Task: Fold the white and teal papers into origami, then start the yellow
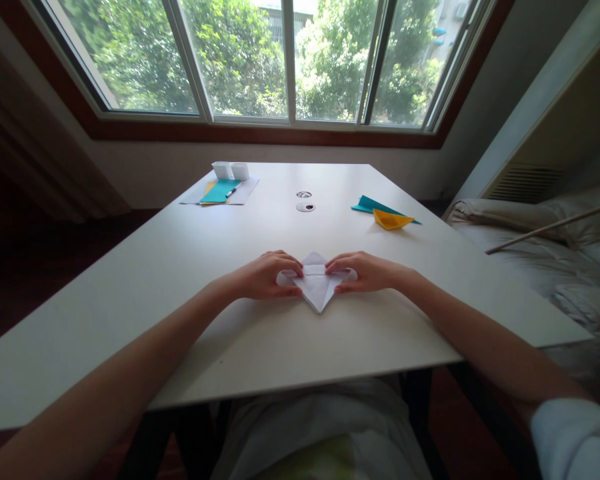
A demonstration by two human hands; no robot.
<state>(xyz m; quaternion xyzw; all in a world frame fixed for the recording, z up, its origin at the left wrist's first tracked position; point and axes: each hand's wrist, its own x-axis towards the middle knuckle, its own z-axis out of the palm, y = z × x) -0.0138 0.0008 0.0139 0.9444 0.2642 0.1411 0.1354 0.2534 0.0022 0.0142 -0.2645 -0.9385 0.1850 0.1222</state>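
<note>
I see L hand, R hand: fingers pinching 1 wht paper; 1 ylw boat, 2 boxes beyond.

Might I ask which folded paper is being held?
The white one, between the left hand and right hand; the yellow boat and folded teal paper lie untouched.

We have left grip and right grip both on folded white paper, point toward us, on white surface. Yellow paper boat by teal folded paper, right; pen, teal sheet far left.
</note>
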